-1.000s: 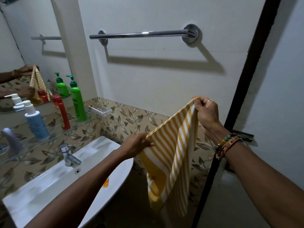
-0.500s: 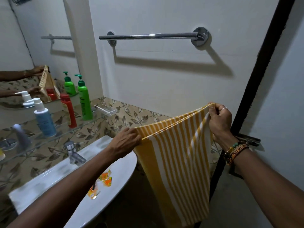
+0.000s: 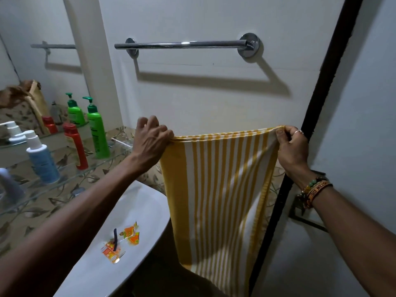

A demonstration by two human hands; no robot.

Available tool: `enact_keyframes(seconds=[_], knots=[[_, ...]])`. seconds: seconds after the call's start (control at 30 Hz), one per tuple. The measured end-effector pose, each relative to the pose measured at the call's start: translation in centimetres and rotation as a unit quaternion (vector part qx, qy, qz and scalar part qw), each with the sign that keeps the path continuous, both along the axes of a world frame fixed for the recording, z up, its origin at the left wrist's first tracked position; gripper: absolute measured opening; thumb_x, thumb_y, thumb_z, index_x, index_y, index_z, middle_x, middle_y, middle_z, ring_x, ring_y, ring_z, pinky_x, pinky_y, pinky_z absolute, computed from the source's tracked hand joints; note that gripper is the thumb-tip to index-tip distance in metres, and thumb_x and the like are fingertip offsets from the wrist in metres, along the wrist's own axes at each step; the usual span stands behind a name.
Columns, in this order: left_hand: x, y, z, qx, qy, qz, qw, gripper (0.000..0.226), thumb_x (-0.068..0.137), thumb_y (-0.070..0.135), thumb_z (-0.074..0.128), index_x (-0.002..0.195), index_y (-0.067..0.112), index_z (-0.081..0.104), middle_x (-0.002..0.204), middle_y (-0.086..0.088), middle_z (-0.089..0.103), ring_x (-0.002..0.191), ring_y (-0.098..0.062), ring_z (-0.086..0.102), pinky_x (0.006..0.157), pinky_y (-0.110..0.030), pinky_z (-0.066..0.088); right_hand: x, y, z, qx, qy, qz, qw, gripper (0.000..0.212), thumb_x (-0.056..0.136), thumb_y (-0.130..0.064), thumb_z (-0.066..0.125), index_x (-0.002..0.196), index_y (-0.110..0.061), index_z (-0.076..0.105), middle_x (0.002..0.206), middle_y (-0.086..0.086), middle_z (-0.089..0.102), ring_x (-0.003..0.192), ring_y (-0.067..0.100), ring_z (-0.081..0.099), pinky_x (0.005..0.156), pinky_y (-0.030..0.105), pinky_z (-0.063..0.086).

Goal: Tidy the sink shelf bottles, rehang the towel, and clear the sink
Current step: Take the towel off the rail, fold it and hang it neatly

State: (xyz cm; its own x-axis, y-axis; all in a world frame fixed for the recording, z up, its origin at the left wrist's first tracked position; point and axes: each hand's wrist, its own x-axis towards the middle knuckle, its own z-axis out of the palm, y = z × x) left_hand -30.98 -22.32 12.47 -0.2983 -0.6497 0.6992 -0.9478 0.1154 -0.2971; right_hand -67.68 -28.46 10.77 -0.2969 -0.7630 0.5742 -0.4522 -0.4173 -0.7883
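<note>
Grip: the left hand [image 3: 153,139] and the right hand [image 3: 291,146] each pinch a top corner of the towel [image 3: 218,189], fingers curled onto the hem. The cloth is stretched level between them and the rest hangs below.
Rail: the towel rail [image 3: 182,45] is bare, on the wall directly above the held hem and well apart from it.
Done: the bottles [image 3: 97,129] stand upright in a row on the glass shelf [image 3: 85,170], left of the left hand; the shelf appears tidied.
Left: the towel is not yet over the rail. Wrappers [image 3: 128,234] lie in the sink [image 3: 145,202], below the left forearm.
Obstacles: none seen between hem and rail. A dark door frame [image 3: 310,108] stands just beside the right hand.
</note>
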Motion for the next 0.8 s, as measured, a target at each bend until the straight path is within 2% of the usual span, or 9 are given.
enact_keyframes(seconds=[0.13, 0.2, 0.27, 0.33, 0.4, 0.5, 0.63, 0.7, 0.8], knots=[[0.5, -0.8, 1.8, 0.093, 0.085, 0.027, 0.992, 0.028, 0.097, 0.04, 0.055, 0.096, 0.018, 0.073, 0.095, -0.006, 0.069, 0.088, -0.025, 0.051, 0.075, -0.041, 0.042, -1.1, 0.7, 0.7, 0.005, 0.049, -0.009, 0.999, 0.028, 0.102, -0.028, 0.054, 0.12, -0.01, 0.065, 0.1, -0.005, 0.062, 0.091, 0.011, 0.057, 0.068, 0.012, 0.039], [0.9, -1.3, 1.9, 0.131, 0.064, 0.047, 0.988, 0.035, 0.094, 0.049, 0.055, 0.096, 0.018, 0.071, 0.096, -0.004, 0.068, 0.087, -0.02, 0.046, 0.068, -0.036, 0.037, -1.1, 1.0, 0.9, 0.034, 0.053, 0.02, 0.998, 0.024, 0.103, -0.027, 0.053, 0.117, -0.012, 0.063, 0.09, -0.002, 0.065, 0.075, 0.007, 0.062, 0.059, 0.012, 0.043], [1.1, -1.3, 1.7, 0.125, 0.034, 0.043, 0.991, 0.034, 0.094, 0.049, 0.055, 0.098, 0.018, 0.068, 0.096, -0.003, 0.067, 0.087, -0.02, 0.046, 0.063, -0.033, 0.03, -0.6, 1.4, 0.9, 0.081, -0.018, 0.085, 0.993, 0.014, 0.104, -0.022, 0.05, 0.108, -0.011, 0.058, 0.076, 0.007, 0.065, 0.053, 0.008, 0.064, 0.044, 0.019, 0.048], [1.0, -1.1, 1.3, 0.111, -0.008, 0.039, 0.993, 0.026, 0.097, 0.042, 0.053, 0.098, 0.018, 0.064, 0.094, -0.002, 0.065, 0.089, -0.022, 0.051, 0.055, -0.03, 0.025, 0.1, 1.7, 0.9, 0.104, -0.123, 0.126, 0.979, 0.009, 0.105, -0.015, 0.047, 0.101, -0.012, 0.054, 0.078, 0.013, 0.064, 0.053, 0.012, 0.067, 0.048, 0.023, 0.056], [0.7, -1.1, 1.1, 0.111, 0.017, 0.037, 0.993, 0.02, 0.098, 0.035, 0.054, 0.09, 0.017, 0.06, 0.08, -0.001, 0.061, 0.08, -0.022, 0.052, 0.048, -0.028, 0.021, 0.4, 2.0, 0.8, 0.118, -0.171, 0.131, 0.969, 0.007, 0.105, -0.012, 0.047, 0.103, -0.01, 0.054, 0.083, 0.011, 0.063, 0.061, 0.012, 0.066, 0.058, 0.024, 0.058], [0.8, -1.1, 0.8, 0.134, 0.066, 0.053, 0.987, 0.023, 0.101, 0.03, 0.05, 0.084, 0.015, 0.051, 0.061, -0.002, 0.045, 0.059, -0.02, 0.042, 0.048, -0.029, 0.025, 0.2, 2.5, 0.6, 0.131, -0.142, 0.158, 0.968, 0.015, 0.097, -0.006, 0.061, 0.111, -0.012, 0.058, 0.093, 0.005, 0.063, 0.076, 0.011, 0.063, 0.066, 0.021, 0.056], [1.4, -1.0, 1.1, 0.185, 0.172, 0.041, 0.967, 0.013, 0.1, 0.026, 0.05, 0.103, 0.019, 0.061, 0.076, -0.007, 0.057, 0.067, -0.028, 0.054, 0.055, -0.033, 0.034, 0.5, 3.5, 0.6, 0.114, -0.103, 0.091, 0.984, 0.015, 0.095, -0.003, 0.063, 0.11, -0.007, 0.063, 0.082, 0.005, 0.067, 0.065, 0.008, 0.065, 0.058, 0.017, 0.055], [1.5, -1.1, 1.7, 0.186, 0.175, 0.027, 0.966, 0.016, 0.099, 0.024, 0.052, 0.105, 0.022, 0.067, 0.079, -0.008, 0.059, 0.068, -0.027, 0.054, 0.054, -0.032, 0.034, 1.1, 3.9, 0.8, 0.112, -0.106, 0.04, 0.987, 0.014, 0.097, -0.01, 0.062, 0.111, -0.007, 0.064, 0.079, 0.004, 0.066, 0.064, 0.01, 0.063, 0.062, 0.022, 0.058], [1.7, -0.7, 2.4, 0.165, 0.132, 0.02, 0.977, 0.019, 0.098, 0.024, 0.054, 0.091, 0.015, 0.069, 0.072, -0.007, 0.057, 0.057, -0.023, 0.047, 0.049, -0.03, 0.034, 1.9, 4.6, 1.4, 0.119, -0.101, -0.01, 0.988, 0.019, 0.099, -0.015, 0.061, 0.115, -0.006, 0.064, 0.079, 0.003, 0.064, 0.068, 0.013, 0.061, 0.072, 0.034, 0.059]])
